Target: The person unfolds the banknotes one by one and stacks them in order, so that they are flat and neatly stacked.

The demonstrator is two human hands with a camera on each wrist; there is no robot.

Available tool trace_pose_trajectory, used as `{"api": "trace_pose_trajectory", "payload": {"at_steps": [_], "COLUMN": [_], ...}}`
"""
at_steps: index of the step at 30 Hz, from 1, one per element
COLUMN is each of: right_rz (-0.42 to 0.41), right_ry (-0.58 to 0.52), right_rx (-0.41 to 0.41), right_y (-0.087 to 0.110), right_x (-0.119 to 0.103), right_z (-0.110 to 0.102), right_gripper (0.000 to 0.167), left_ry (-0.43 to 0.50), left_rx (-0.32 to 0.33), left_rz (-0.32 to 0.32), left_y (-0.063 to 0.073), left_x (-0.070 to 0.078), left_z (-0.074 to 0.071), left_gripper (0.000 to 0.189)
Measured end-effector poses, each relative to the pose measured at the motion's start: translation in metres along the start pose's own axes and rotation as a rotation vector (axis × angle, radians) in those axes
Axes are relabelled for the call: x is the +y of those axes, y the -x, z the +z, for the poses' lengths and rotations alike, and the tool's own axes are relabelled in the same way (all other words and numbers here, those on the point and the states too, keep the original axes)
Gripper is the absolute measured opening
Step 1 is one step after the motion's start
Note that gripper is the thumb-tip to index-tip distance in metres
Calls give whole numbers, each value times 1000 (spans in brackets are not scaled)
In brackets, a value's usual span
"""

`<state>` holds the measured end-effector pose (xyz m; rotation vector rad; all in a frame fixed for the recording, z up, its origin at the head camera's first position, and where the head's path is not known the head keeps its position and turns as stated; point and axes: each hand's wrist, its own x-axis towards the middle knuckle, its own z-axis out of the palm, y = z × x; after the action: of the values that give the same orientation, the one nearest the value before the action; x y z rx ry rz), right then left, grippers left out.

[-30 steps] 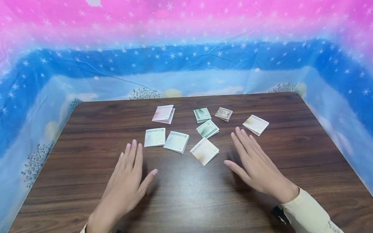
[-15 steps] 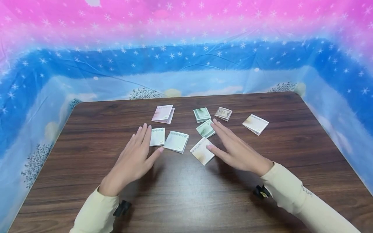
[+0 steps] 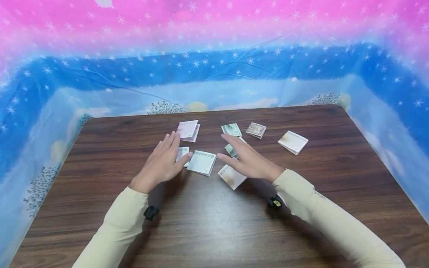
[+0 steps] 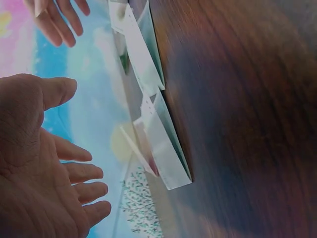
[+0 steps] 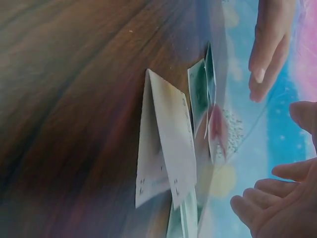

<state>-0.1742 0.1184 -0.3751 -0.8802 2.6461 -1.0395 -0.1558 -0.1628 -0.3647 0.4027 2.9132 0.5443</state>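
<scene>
Several folded banknotes lie on the table. My left hand, fingers extended and thumb apart, hovers over a pale green note, partly covering it; a second pale green note lies beside it. Just beyond its fingertips is a pinkish note. Also raised with extended fingers, my right hand partly hides a green note and a cream note. Both wrist views show the hands apart from the notes, holding nothing. Folds stand slightly open on the pale note and the cream note.
Farther back lie another green note and a small brown note. A cream note is off to the right. The dark wooden table is bordered by a pink and blue snowflake-patterned cloth.
Both hands have moved forward and inward, coming closer together over the notes. More notes are now partly covered in the head view. The notes themselves have not visibly moved.
</scene>
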Motion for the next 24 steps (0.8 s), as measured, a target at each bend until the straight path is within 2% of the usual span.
{"api": "trace_pose_trajectory", "payload": {"at_steps": [12, 16, 20, 24], "right_rz": [64, 112, 200, 296], "right_ry": [-157, -294, -464, -635], "right_rx": [8, 33, 69, 105], "right_y": [-49, -65, -78, -90], "right_x": [1, 2, 2, 1], "right_z": [20, 27, 32, 35], "right_gripper": [68, 65, 62, 58], "left_ry": [-6, -21, -33, -32], "left_rx": [-32, -27, -16, -36], "left_rz": [-22, -24, -22, -39], "left_y": [-26, -34, -41, -47], "left_x": [-10, -11, -12, -13], "left_z": [2, 4, 4, 3], "left_gripper": [76, 74, 72, 71]}}
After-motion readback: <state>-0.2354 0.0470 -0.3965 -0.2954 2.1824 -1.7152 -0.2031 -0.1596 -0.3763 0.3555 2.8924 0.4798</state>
